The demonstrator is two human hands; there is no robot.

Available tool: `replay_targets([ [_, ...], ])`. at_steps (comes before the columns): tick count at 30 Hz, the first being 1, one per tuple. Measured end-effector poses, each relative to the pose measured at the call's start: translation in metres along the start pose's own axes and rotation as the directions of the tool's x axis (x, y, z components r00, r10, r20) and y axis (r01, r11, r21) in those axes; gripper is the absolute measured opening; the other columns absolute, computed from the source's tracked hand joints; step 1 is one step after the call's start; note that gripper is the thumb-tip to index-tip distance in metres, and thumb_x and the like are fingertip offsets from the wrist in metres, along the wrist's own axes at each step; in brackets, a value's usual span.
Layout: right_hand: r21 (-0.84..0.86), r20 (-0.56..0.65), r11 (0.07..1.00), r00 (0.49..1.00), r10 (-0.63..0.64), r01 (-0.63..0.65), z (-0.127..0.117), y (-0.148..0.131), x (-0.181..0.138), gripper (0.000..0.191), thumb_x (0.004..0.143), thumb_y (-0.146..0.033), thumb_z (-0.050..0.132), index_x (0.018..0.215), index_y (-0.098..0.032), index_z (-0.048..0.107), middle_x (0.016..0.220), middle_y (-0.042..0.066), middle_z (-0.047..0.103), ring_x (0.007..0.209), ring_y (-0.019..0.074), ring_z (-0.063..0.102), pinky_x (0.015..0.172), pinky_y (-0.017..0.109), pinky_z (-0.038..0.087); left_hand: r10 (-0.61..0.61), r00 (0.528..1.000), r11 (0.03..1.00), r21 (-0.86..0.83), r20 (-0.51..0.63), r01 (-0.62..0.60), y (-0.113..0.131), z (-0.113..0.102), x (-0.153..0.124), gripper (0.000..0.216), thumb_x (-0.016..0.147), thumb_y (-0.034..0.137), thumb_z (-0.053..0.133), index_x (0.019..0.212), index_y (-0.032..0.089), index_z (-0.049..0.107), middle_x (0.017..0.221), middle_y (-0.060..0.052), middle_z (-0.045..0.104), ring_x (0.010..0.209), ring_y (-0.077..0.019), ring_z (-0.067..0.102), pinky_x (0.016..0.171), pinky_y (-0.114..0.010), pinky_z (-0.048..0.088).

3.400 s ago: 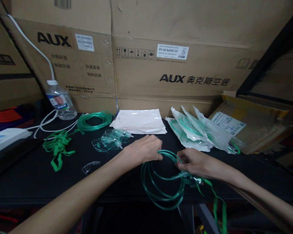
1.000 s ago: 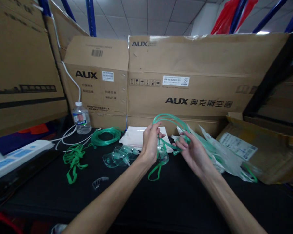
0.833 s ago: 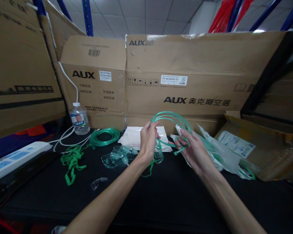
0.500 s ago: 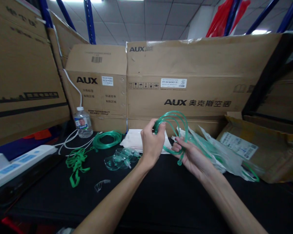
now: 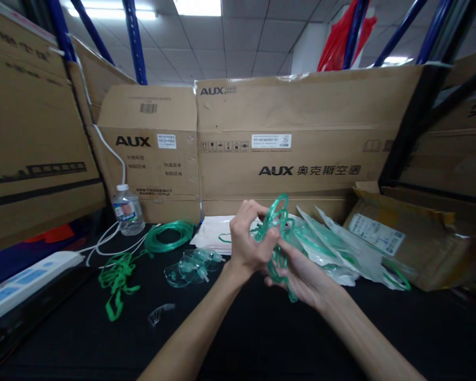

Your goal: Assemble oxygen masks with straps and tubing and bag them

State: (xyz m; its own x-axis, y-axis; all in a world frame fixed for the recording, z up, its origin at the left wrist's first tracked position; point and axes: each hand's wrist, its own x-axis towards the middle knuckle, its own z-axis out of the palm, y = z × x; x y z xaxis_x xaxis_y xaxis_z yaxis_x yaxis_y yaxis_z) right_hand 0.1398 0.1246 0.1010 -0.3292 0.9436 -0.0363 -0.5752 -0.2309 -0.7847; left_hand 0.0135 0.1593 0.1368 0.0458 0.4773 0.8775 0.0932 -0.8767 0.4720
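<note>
Both my hands grip a looped bundle of green plastic tubing (image 5: pixel 280 209) above the middle of the table. My left hand (image 5: pixel 249 241) is closed round it from the left, thumb across the loops. Lower down on the right, my right hand (image 5: pixel 297 272) is closed on the same tubing, its fingers partly hidden behind the coils. Left of the hands, clear oxygen masks (image 5: pixel 191 267) lie on the black tabletop. A coil of green tubing (image 5: pixel 170 236) lies farther back, and green elastic straps (image 5: pixel 117 280) are heaped at the left. A small clear plastic piece (image 5: pixel 161 313) lies nearer me.
Plastic bags with green tubing (image 5: pixel 327 241) and an opened cardboard box (image 5: pixel 412 233) sit at right. A white packet (image 5: pixel 214 233) lies behind my hands. A bottle (image 5: pixel 127 211) and a power strip (image 5: pixel 27 280) stand at left. Cardboard panels (image 5: pixel 238 182) wall the back.
The tubing was held as wide open loops; now it is turned edge-on and bunched. My right hand has moved left and down, close against my left. The camera view has tilted up slightly.
</note>
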Motion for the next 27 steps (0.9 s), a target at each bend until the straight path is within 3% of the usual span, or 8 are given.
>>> replay_targets([
  [4,0.001,0.011,1.000,1.000,-0.022,0.022,0.005,0.006,-0.001,0.040,0.081,-0.056,0.077,0.083,-0.017,0.069,0.061,-0.002,0.067,0.040,0.0103,0.055,0.049,0.029,0.058,-0.097,0.995,0.964,-0.249,-0.021,0.089,0.007,0.011,-0.014,0.012,0.079,0.034,0.049,0.075,0.025,0.043,0.075,-0.001,0.049,0.073,-0.0199,0.051,0.070,-0.033,0.048],
  [7,0.005,-0.009,0.992,0.992,-0.124,0.124,0.008,0.003,-0.001,0.036,0.077,-0.052,0.082,0.089,-0.020,0.072,0.071,0.000,0.074,0.062,0.0179,0.071,0.058,0.029,0.061,-0.238,0.971,0.874,-0.434,0.005,0.216,0.009,0.014,-0.025,0.010,0.081,0.034,0.052,0.080,0.024,0.047,0.082,-0.001,0.055,0.080,-0.0198,0.057,0.076,-0.032,0.051],
  [10,0.002,-0.039,0.974,0.973,-0.227,0.227,0.008,-0.003,-0.001,0.034,0.069,-0.044,0.090,0.087,-0.023,0.073,0.081,-0.001,0.078,0.081,0.0210,0.076,0.069,0.030,0.063,-0.370,0.928,0.841,-0.411,0.038,0.352,0.008,0.014,-0.036,0.015,0.089,0.037,0.050,0.083,0.023,0.054,0.093,-0.005,0.067,0.095,-0.0227,0.064,0.088,-0.034,0.051],
  [14,-0.043,-0.085,0.955,0.951,-0.296,0.294,0.006,-0.008,-0.002,0.030,0.070,-0.030,0.091,0.092,-0.018,0.074,0.091,0.004,0.080,0.092,0.0237,0.077,0.080,0.033,0.063,-0.544,0.839,0.753,-0.444,-0.004,0.487,0.001,0.012,-0.047,0.029,0.099,0.041,0.047,0.083,0.021,0.059,0.099,-0.006,0.073,0.102,-0.0232,0.068,0.093,-0.035,0.051],
  [17,-0.073,-0.129,0.942,0.934,-0.334,0.327,0.003,-0.006,0.001,0.028,0.070,-0.025,0.091,0.092,-0.019,0.074,0.093,0.004,0.081,0.092,0.0237,0.077,0.082,0.034,0.063,-0.606,0.794,0.670,-0.512,0.043,0.538,-0.005,0.011,-0.051,0.025,0.098,0.040,0.056,0.090,0.019,0.068,0.102,-0.006,0.075,0.103,-0.0231,0.069,0.095,-0.035,0.052],
  [22,-0.120,-0.202,0.924,0.902,-0.382,0.364,-0.004,-0.004,0.005,0.024,0.072,-0.029,0.090,0.086,-0.018,0.074,0.087,0.004,0.082,0.087,0.0244,0.078,0.081,0.036,0.064,-0.670,0.742,0.631,-0.515,0.016,0.581,-0.009,0.005,-0.053,0.021,0.091,0.036,0.068,0.103,0.019,0.072,0.108,-0.005,0.076,0.105,-0.0216,0.069,0.097,-0.032,0.051],
  [27,-0.175,-0.298,0.908,0.859,-0.416,0.380,-0.010,-0.003,0.006,0.024,0.078,-0.034,0.087,0.088,-0.017,0.074,0.084,0.006,0.081,0.081,0.0238,0.078,0.078,0.036,0.065,-0.758,0.635,0.486,-0.522,0.147,0.701,-0.012,-0.001,-0.058,0.032,0.085,0.042,0.076,0.103,0.015,0.073,0.098,-0.007,0.076,0.095,-0.0231,0.071,0.085,-0.034,0.056],
])
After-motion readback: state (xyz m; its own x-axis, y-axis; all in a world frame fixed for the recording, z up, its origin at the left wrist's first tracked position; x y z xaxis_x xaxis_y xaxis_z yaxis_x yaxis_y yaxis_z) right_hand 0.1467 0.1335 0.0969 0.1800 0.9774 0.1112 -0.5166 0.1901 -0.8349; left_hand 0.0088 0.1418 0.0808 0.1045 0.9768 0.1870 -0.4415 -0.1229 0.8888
